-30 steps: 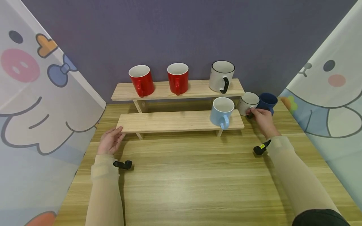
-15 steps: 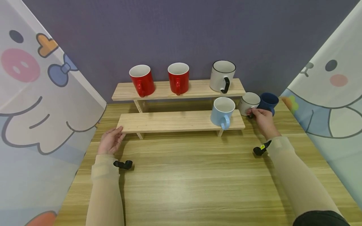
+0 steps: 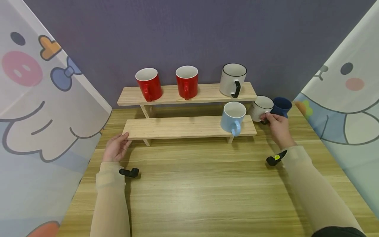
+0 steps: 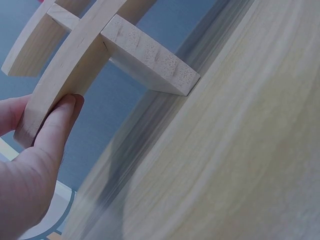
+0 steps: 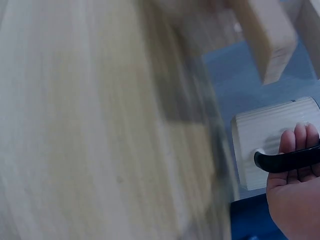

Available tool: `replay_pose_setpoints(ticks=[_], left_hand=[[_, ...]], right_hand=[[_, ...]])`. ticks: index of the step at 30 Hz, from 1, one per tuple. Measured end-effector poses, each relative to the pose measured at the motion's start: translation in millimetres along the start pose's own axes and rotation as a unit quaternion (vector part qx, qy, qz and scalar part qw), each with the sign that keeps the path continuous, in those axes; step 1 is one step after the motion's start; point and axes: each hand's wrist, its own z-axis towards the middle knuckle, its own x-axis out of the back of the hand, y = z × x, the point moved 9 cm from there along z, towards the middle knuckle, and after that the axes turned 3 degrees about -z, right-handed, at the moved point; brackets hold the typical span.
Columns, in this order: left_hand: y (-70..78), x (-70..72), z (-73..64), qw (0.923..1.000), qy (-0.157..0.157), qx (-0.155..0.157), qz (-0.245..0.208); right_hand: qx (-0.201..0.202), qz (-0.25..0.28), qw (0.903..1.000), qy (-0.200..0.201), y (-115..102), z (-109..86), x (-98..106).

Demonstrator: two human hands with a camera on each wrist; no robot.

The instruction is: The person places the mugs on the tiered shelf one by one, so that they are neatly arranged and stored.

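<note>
At the left end of the lower board of a two-tier wooden shelf point(image 3: 174, 127), my left hand point(image 3: 114, 149) pinches the board edge, which the left wrist view shows between thumb and fingers point(image 4: 59, 120). My right hand point(image 3: 279, 129) holds a white mug point(image 3: 258, 113) with a dark rim by its black handle point(image 5: 287, 160), the fingers passing behind the handle. This mug is just right of the shelf. Close behind my right hand is a dark blue mug point(image 3: 281, 106), partly hidden. A light blue mug point(image 3: 232, 118) stands upright at the lower board's right end.
On the upper board stand two red mugs, a left one point(image 3: 151, 87) and a middle one point(image 3: 189, 84), and a larger white mug point(image 3: 231, 84) at the right. A wood-grain table point(image 3: 189, 184) lies in front. Printed panels flank both sides, with a grey wall behind.
My right hand has shifted slightly right, and the white mug in it has moved a little up and right. My left hand stays on the shelf end.
</note>
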Motion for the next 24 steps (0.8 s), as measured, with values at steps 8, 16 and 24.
replay_pose_setpoints(ticks=[8, 16, 24], left_hand=[[0.0, 2.2, 2.4, 1.0, 0.001, -0.001, 0.001], [0.5, 3.2, 1.4, 0.9999, 0.002, 0.005, -0.011], [0.4, 0.8, 0.5, 1.0, 0.0, 0.002, 0.003]], right_hand=[[0.015, 0.05, 0.9985, -0.012, -18.8, -14.1, -1.6], [0.021, 0.069, 0.9965, -0.041, -36.5, -30.5, -5.8], [0.03, 0.126, 0.9871, -0.094, -57.8, -47.2, -5.7]])
